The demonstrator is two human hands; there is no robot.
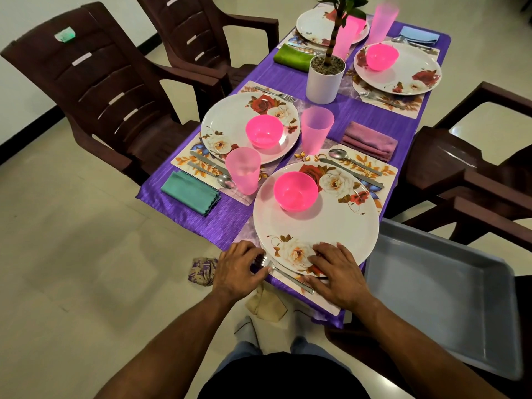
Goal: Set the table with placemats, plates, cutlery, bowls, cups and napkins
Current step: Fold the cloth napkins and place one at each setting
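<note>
Lying under left hand fingers: fork.

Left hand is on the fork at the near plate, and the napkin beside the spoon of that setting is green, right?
Not quite. In the head view the left hand is on the fork by the near plate, but that setting's napkin is mauve-pink, not green.
</note>
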